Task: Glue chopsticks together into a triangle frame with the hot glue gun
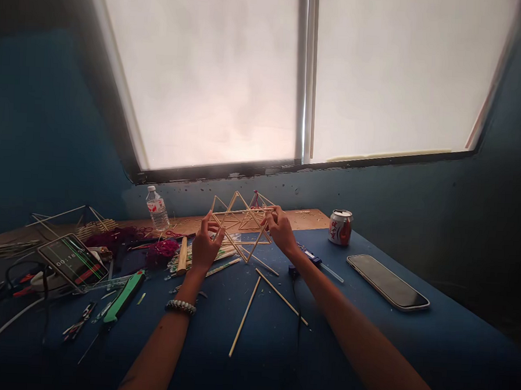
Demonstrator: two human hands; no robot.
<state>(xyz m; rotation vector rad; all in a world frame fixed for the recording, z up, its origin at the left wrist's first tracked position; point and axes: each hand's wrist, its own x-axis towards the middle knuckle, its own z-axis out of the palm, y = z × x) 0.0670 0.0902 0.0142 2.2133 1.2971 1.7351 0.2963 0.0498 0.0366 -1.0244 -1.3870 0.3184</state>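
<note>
Toward the near edge of the tabletop [260,375], two loose sticks [244,317] meet almost in a point, a green-handled tool [124,297] lying off to their left and a phone [387,281] by the right edge. Beyond the sticks, mid-width, left hand [208,242] and right hand [280,231] grip opposite sides of a stick frame [241,211] of joined triangles, fingers curled in, though exact contact is hard to make out. Farther: soda can [340,228] near the far right corner, plastic bottle [158,210] upright along the far edge.
</note>
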